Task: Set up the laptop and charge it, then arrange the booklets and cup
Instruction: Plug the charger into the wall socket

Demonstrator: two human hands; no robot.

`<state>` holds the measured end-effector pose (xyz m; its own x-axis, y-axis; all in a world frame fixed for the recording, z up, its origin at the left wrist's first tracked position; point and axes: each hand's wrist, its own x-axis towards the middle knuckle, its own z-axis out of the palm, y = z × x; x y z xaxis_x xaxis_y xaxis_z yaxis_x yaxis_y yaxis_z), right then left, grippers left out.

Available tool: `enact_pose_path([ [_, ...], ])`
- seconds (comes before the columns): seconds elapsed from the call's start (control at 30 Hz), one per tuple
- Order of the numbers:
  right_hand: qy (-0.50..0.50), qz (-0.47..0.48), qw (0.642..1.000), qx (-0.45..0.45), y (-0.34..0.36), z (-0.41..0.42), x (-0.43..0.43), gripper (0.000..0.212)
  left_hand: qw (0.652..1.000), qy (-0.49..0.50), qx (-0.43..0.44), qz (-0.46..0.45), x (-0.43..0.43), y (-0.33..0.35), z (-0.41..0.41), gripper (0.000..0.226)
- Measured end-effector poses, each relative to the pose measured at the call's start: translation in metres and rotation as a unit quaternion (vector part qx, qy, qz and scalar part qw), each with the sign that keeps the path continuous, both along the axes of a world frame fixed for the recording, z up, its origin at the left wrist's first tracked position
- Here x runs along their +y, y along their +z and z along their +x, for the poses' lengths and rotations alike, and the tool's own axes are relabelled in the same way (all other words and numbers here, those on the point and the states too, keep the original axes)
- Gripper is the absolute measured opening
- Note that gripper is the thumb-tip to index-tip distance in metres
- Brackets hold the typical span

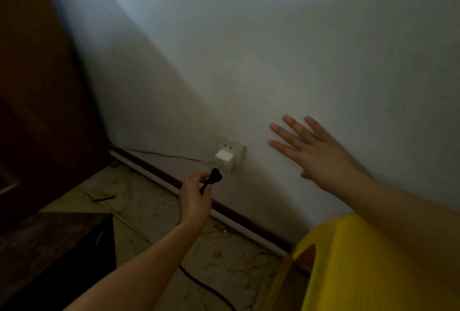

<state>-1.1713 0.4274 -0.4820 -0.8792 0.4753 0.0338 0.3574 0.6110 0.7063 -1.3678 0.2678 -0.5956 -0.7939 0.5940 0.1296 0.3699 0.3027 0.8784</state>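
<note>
Left hand (195, 195) pinching black plastic power plug (215, 176) just below white square wall socket (230, 155), white adapter (224, 157) in it, right hand (307, 149) flat on white wall (273, 49), fingers spread.

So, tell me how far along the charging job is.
Done: nothing shows as finished. In hand: the left hand pinches the black plug just below the white adapter in the wall socket, not yet inserted; the right hand is open. Left: plugging in; laptop, booklets, cup are out of view.
</note>
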Motion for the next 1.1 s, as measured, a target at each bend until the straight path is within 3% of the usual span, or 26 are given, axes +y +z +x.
enact_pose_path([
  [0.27,0.0,0.012,1.0,0.006,0.0,0.002,0.001,0.115,0.999,-0.003,0.033,0.011,0.014,-0.01,-0.009,0.026],
  [1.1,-0.004,0.042,0.999,0.012,-0.004,-0.001,-0.001,0.113,0.998,0.01,0.015,0.061,0.019,-0.016,-0.019,0.026],
])
